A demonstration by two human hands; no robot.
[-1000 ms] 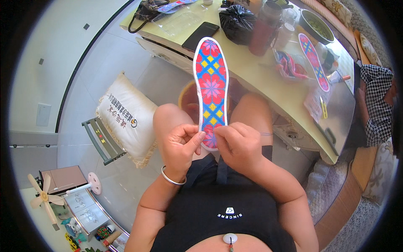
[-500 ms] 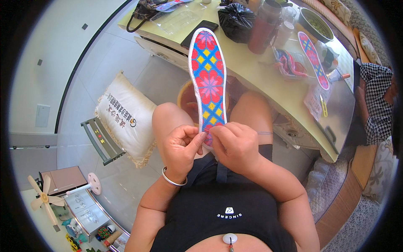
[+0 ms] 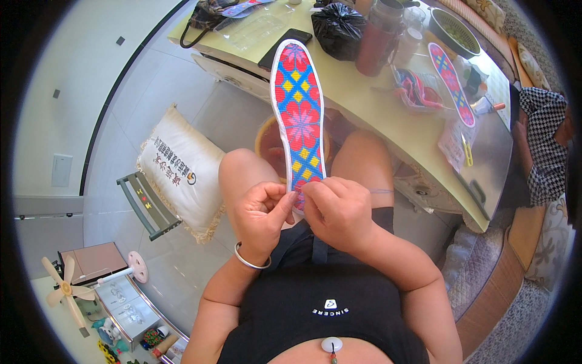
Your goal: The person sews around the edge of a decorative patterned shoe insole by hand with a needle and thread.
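An embroidered insole (image 3: 298, 124), white-edged with red flowers, blue lattice and yellow diamonds, stands upright over my lap. My left hand (image 3: 260, 209), a silver bangle on its wrist, pinches the insole's lower left edge between thumb and fingers. Closed over its lower right part, my right hand (image 3: 338, 212) has its fingertips pressed together at the patterned face. Whether a needle or thread sits in those fingertips is too small to see. My hands hide much of the insole's lower end. A second insole (image 3: 450, 82) with a similar pattern lies on the table at the right.
The pale yellow table (image 3: 364, 106) holds a phone (image 3: 297, 40), a black plastic bag (image 3: 339, 30), a red bottle (image 3: 379, 42), a box of coloured threads (image 3: 418, 91), a yellow-handled cutter (image 3: 467, 150) and a green basket (image 3: 454, 31). A cushion (image 3: 182, 176) lies left; a person in checkered clothing (image 3: 542, 139) is at far right.
The insole's upper end has tipped slightly to the left. Both hands keep nearly the same place and grip; the view has shifted a little.
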